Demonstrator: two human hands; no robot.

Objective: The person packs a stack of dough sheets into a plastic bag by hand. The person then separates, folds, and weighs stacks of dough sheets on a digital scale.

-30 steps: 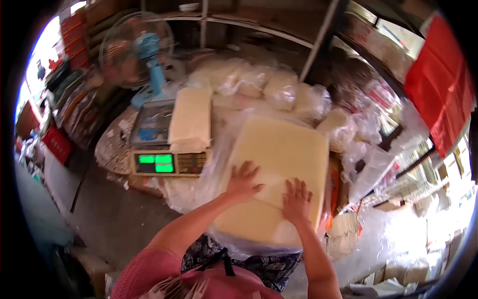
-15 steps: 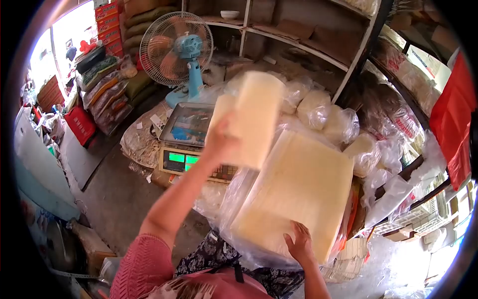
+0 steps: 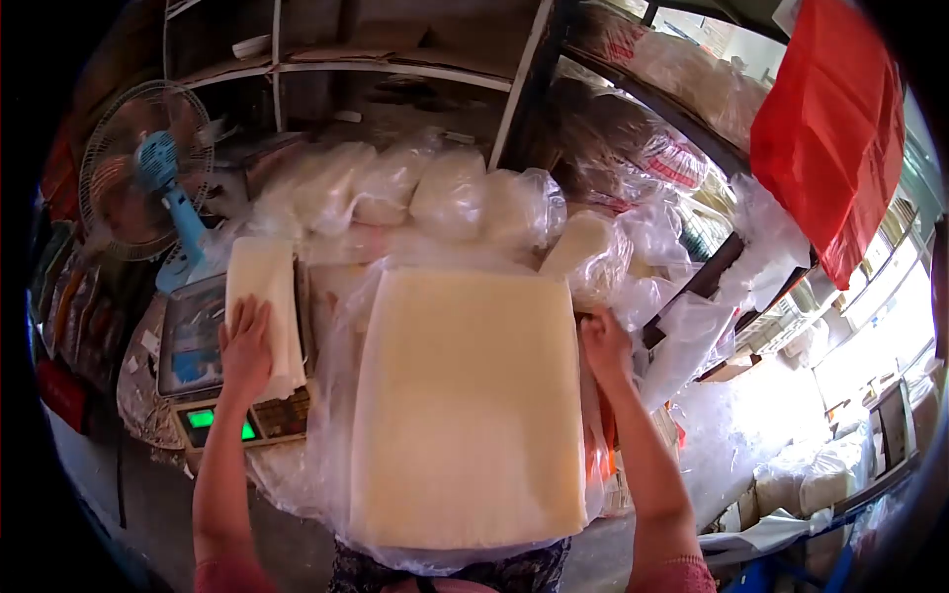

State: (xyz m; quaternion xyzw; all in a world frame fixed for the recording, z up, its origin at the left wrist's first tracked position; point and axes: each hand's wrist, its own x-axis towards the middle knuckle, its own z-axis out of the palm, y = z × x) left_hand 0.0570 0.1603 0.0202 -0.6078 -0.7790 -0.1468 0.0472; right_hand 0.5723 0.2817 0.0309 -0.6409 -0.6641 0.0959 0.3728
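Note:
A folded pale-yellow sheet bundle (image 3: 265, 296) lies on the scale (image 3: 195, 331), whose display glows green. My left hand (image 3: 246, 346) rests on the bundle with its fingers spread. In front of me is a large stack of pale-yellow sheets (image 3: 470, 405) on clear plastic, its top flat. My right hand (image 3: 603, 344) is at the stack's upper right edge, near the bagged goods; its fingers are bent and partly hidden, so a hold on anything cannot be made out.
A blue fan (image 3: 158, 163) stands at the back left. Clear bags of pale goods (image 3: 447, 193) line the back below a shelf (image 3: 395, 69). A red plastic bag (image 3: 828, 138) hangs at the upper right, beside a rack of bagged goods.
The bundle, lifted in my left hand half a second ago, now lies on the scale. My right hand has moved from the stack's lower part to its upper right edge. The view has turned.

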